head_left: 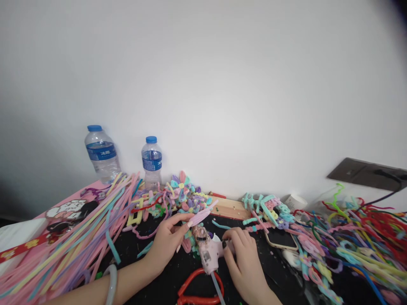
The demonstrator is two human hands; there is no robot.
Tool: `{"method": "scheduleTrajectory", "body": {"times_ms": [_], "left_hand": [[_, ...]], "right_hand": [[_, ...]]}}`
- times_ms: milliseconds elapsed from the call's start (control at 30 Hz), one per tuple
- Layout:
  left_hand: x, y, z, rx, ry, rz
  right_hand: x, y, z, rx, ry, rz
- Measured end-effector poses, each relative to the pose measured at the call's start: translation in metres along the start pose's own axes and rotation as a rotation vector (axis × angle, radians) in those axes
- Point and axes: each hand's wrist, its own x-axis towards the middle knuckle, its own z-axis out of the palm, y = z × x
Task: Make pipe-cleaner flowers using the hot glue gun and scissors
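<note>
The left hand [168,242] pinched a pink strip [203,214] by one end, presumably keeping its length free; the right hand [243,256] (fingers curled) gripped a glue gun [210,259].

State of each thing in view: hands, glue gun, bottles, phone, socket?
Left hand: pinching pale pink strip
Right hand: on glue gun handle
Glue gun: glue stick protruding from rear
Bottle at left: capped, tilted
Other bottle: capped, upright
Phone: lying down, screen dark
Wall socket: cable plugged in
</note>
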Motion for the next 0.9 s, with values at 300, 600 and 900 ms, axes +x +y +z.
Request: {"method": "scheduleTrajectory", "body": {"times_ms": [300, 600, 900], "left_hand": [[-0.001, -0.001, 0.0, 0.011, -0.008, 0.013], [-0.002, 0.0, 0.001, -0.005, -0.02, 0.033], [0.01, -0.005, -0.006, -0.134, 0.07, 0.033]], "right_hand": [[-0.001, -0.012, 0.002, -0.06, -0.082, -0.042], [-0.002, 0.006, 0.013, -0.091, 0.004, 0.045], [-0.002, 0.015, 0.013, -0.017, 0.073, -0.009]]}}
